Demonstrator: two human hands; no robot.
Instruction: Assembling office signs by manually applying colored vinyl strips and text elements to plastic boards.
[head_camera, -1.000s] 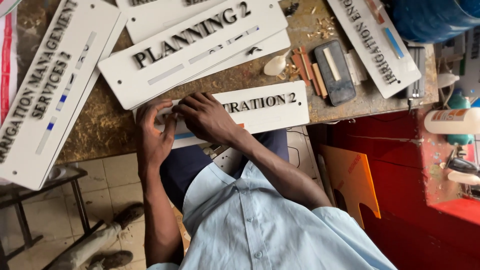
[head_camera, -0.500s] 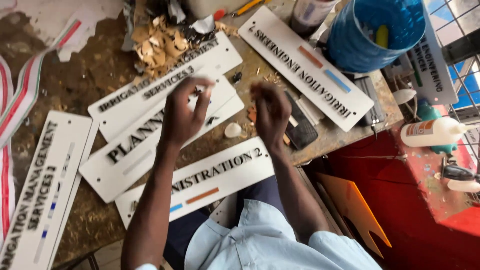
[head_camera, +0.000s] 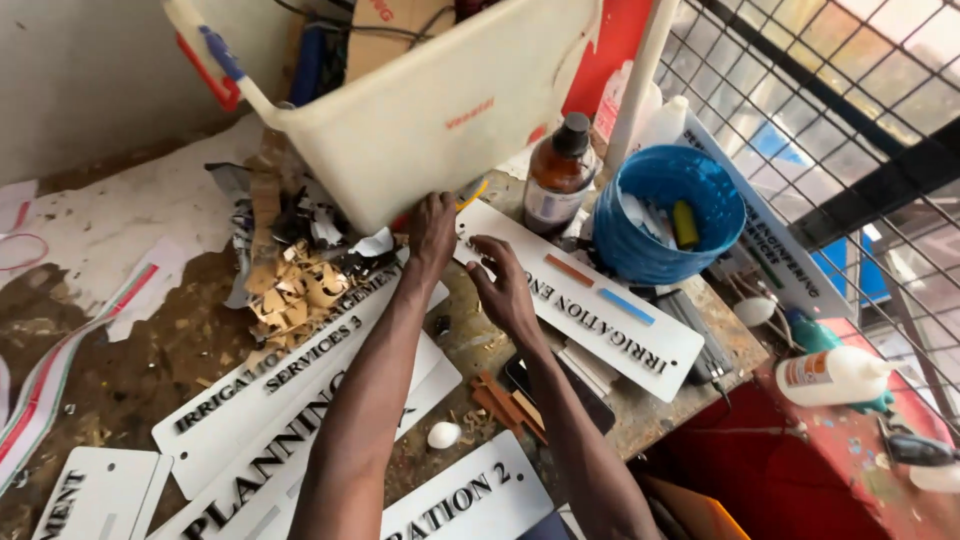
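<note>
Single head view, close, downward over workbench (head_camera: 130, 370)

1. A blue bucket (head_camera: 668, 212) stands on the bench (head_camera: 130, 370), holding what may be a yellow tube.
2. Just left of the bucket stands a brown bottle (head_camera: 556, 178) with a black cap.
3. Right of the bucket, beyond the bench edge, lies a white glue bottle (head_camera: 832, 375).
4. Far left of the bucket sits a heap of tan scraps (head_camera: 292, 292).
5. Below-left of the bucket lies a small white oval piece (head_camera: 443, 435).

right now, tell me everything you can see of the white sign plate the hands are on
The white sign plate is a long, flat rectangle that looks like plastic, with black raised letters and a short orange and a short blue bar. It lies slanted on the worn wooden bench, beside the blue bucket. The right hand rests on its near end; the left hand is by its corner.
</note>
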